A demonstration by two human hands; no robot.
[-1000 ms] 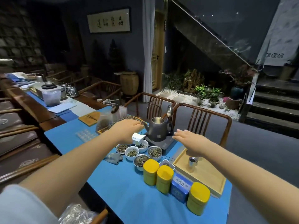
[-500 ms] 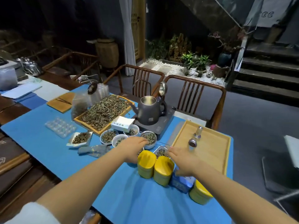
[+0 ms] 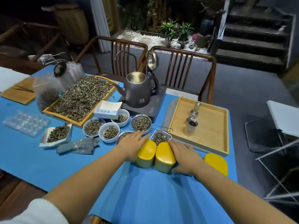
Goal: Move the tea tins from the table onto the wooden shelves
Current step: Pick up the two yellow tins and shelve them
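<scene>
Both hands have come down, the left hand (image 3: 133,147) and right hand (image 3: 184,156) now flat, fingers together, pressing two yellow tins (image 3: 156,153) on the blue table (image 3: 145,199); squeeze evenly, lift straight up.

Near edge of the blue tabletop (image 3: 145,199) in front of the two yellow tins (image 3: 155,153) is bare, wide enough for both forearms. Far side blocked: small tea bowls (image 3: 110,131), strainers and a metal dish (image 3: 160,137) just behind the tins. Wooden tray (image 3: 224,126) walls off the right edge; third yellow tin (image 3: 216,164) sits near the right corner. Grey cloth (image 3: 77,146) on the left.
</scene>
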